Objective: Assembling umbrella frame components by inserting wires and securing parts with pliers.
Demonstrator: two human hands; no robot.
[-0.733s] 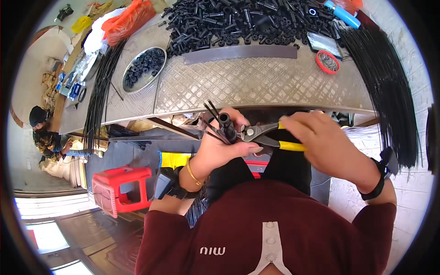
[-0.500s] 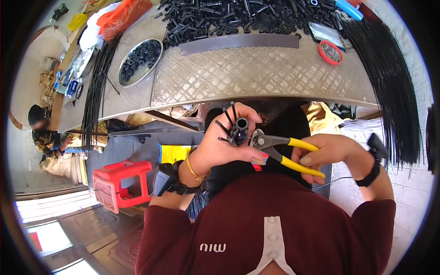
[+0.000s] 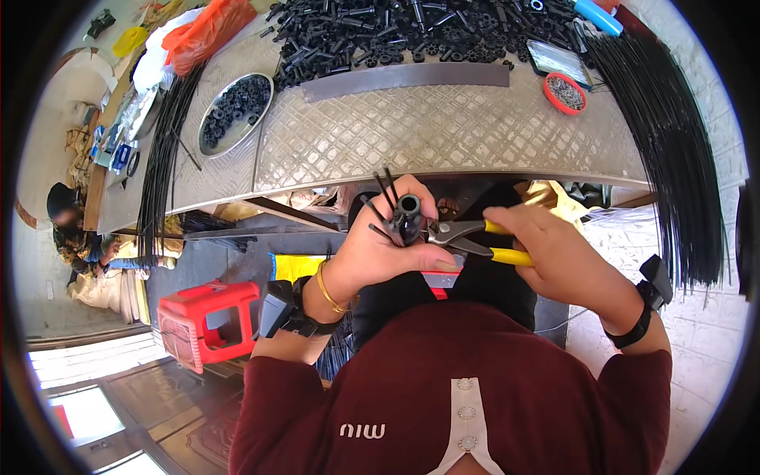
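Head view: left hand gripping black tube upright, steadying it; right hand squeezing yellow-handled pliers beside metal surface.

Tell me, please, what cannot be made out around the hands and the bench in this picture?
- Head view: pliers tips, hidden behind the black tube and the left hand.
- Pliers handles, partly covered by the right hand.
- Red dish: contents too small.
- Black parts pile: cut off by the top edge.

Red stool – metal bowl – orange bag.
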